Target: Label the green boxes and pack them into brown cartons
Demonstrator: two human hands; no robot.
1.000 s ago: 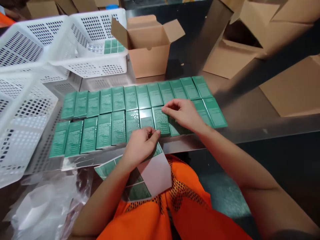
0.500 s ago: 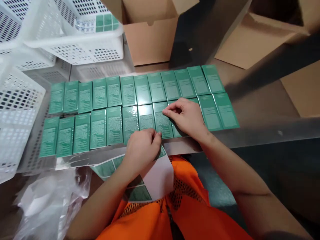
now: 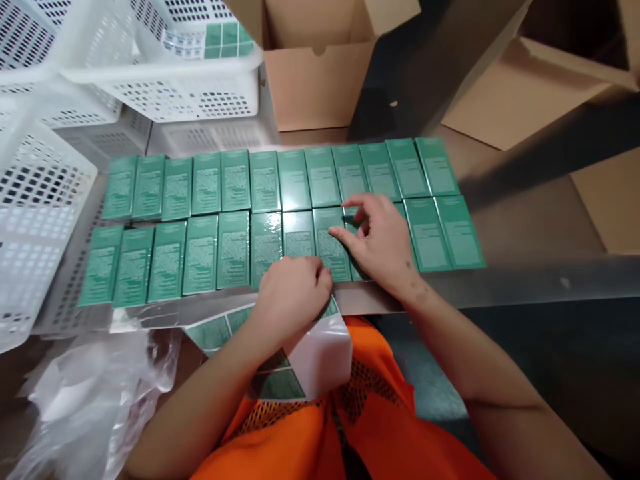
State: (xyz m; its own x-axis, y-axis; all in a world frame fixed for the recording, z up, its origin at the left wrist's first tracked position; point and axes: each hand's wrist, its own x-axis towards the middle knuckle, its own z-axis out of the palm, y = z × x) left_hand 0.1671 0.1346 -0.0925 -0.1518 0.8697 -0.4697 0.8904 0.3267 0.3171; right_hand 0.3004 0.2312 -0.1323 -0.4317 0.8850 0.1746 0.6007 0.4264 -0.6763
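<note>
Two rows of small green boxes (image 3: 233, 250) lie side by side along the metal table. My left hand (image 3: 295, 287) is closed at the table's front edge, gripping a sheet of green labels (image 3: 277, 385) with a bare pale part (image 3: 325, 357); the sheet hangs down toward my lap. Over the front row, to the right of its middle, is my right hand (image 3: 377, 237). Its thumb and index finger are apart, with nothing visible between them; the thumb tip is at one green box (image 3: 331, 247). The palm hides parts of the neighbouring boxes.
White perforated baskets (image 3: 165, 90) stand at the back left, one holding more green label sheets (image 3: 229, 40). An open cardboard carton (image 3: 315, 87) is behind the rows, another carton (image 3: 525, 93) to the right. Crumpled clear plastic (image 3: 95, 393) hangs below the table's left front.
My right thumb and index finger have parted from a pinch, over the same front-row boxes. My left hand still holds the label sheet. The whole view has shifted slightly.
</note>
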